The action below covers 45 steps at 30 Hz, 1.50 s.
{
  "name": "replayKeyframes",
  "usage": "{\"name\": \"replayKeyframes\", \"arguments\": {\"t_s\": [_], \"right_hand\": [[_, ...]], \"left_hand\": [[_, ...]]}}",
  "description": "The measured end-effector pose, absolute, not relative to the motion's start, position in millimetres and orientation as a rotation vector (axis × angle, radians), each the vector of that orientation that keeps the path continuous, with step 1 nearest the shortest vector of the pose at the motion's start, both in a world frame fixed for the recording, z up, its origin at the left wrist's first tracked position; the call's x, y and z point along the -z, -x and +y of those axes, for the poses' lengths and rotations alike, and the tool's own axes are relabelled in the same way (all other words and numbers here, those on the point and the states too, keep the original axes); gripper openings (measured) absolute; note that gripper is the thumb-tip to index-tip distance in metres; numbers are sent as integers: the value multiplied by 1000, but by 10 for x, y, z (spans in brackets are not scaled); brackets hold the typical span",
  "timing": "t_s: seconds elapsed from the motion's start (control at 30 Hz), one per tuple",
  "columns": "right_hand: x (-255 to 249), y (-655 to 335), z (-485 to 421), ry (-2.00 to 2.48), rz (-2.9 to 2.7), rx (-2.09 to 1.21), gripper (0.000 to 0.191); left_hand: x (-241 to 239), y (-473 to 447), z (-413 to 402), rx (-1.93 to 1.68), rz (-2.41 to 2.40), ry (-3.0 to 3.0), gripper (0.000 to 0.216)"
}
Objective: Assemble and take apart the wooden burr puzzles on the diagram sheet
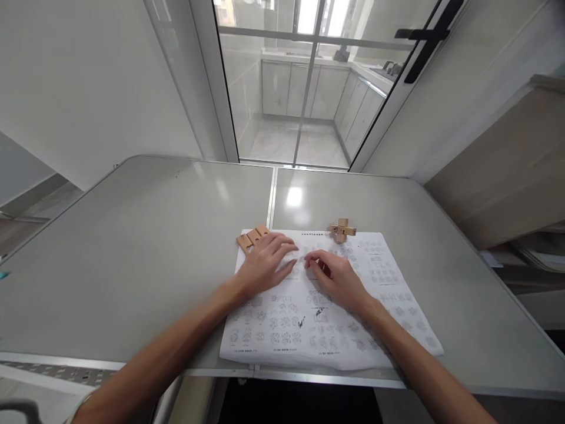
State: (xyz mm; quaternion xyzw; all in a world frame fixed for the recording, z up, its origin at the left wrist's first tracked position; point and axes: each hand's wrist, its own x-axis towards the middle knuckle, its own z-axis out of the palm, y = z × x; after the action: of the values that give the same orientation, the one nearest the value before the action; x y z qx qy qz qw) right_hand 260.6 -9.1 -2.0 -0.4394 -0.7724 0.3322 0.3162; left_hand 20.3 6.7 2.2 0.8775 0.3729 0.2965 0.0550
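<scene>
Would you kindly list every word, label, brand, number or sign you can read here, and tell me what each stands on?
No text can be read with certainty.
Heading along the far edge of the printed sheet: too small to read.
Short captions under the sheet's rows of drawings: too small and blurred.
Dark mark on the cross-shaped wooden piece: too small to tell whether it is a sign.

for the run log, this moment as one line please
left hand: by wooden puzzle pieces; right hand: over diagram sheet; wooden cross: on sheet
</scene>
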Motion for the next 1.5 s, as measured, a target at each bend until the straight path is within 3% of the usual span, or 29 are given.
{"name": "replayKeyframes", "arguments": {"t_s": [0.2,1.5], "right_hand": [[32,-2602,-66,1148,-2038,-835,18],[46,-2564,-27,1143,-1897,-898,18]], "left_hand": [[0,-276,7,-688,831,-2799,22],[-72,-242,23,-600,875,-2727,22]]}}
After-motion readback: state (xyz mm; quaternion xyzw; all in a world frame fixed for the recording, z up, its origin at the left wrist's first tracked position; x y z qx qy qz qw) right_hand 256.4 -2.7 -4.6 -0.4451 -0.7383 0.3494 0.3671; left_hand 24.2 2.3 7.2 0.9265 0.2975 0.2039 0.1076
